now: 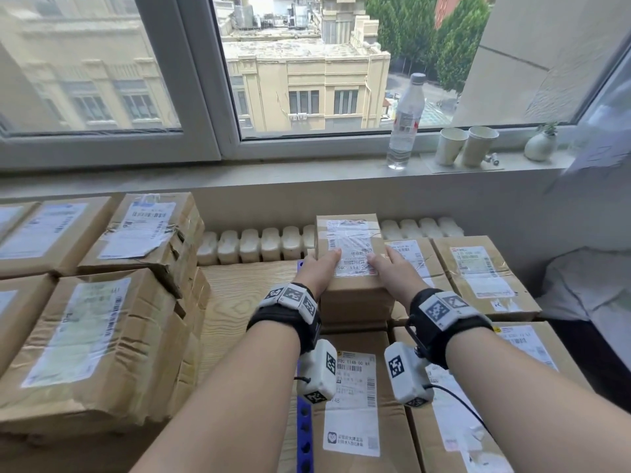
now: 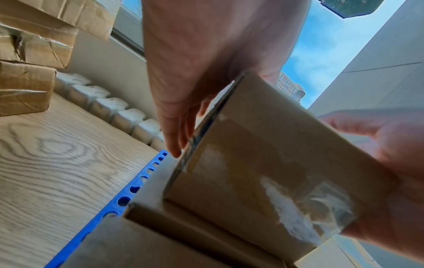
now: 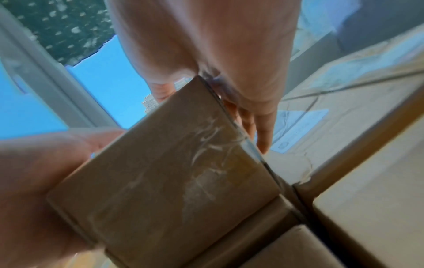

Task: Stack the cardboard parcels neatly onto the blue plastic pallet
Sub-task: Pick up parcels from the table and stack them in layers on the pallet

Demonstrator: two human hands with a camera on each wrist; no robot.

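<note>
From the head camera I see my left hand [image 1: 319, 268] and my right hand [image 1: 392, 268] clasping a small brown cardboard parcel with a white shipping label [image 1: 350, 254], thumbs on top, fingers down its two sides. Its long axis runs away from me toward the window, label up. It sits on top of other flat brown cardboard parcels [image 1: 355, 404] lying on the blue perforated plastic pallet [image 1: 304, 435], whose edge shows along the light wood-grain tabletop [image 1: 246, 295]. More labelled boxes [image 1: 88, 336] are piled to the left.

Left wrist view: fingers [image 2: 174, 137] are straight down along the parcel's [image 2: 263, 163] side, pallet edge [image 2: 128, 192] just below.

Right wrist view, blurred: my right fingers [image 3: 261, 130] press the parcel's [image 3: 172, 172] other side, its lower edge touching the box beneath.
</note>
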